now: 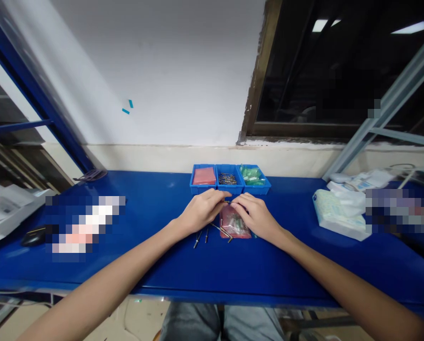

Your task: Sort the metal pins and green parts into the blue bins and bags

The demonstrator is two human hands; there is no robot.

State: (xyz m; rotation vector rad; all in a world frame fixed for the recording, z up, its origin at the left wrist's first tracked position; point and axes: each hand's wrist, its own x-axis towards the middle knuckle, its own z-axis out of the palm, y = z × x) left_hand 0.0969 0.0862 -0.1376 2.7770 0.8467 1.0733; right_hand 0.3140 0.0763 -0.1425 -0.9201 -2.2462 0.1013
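My left hand (pixel 206 207) and my right hand (pixel 254 213) meet just in front of the small bins, fingertips pinched. A thin metal pin (pixel 227 201) spans the narrow gap between them, with an end at each hand. Beneath my hands lies a pink bag (pixel 236 226) with a clear front; green and pale contents show through it. Several slim metal pins with a thicker end, like blind rivets (pixel 196 243), lie on the blue table left of the bag. Some more of them (pixel 229 237) rest against the bag's lower left edge.
Three blue bins stand along the back: pink sheets or bags (pixel 203 175) in one, metal pins (pixel 227 179) in the middle, green packets (pixel 252 175) in the right one. A tissue pack (pixel 339 213) is at right, a black mouse (pixel 34 236) at left. The table (pixel 155 265) ends near my lap.
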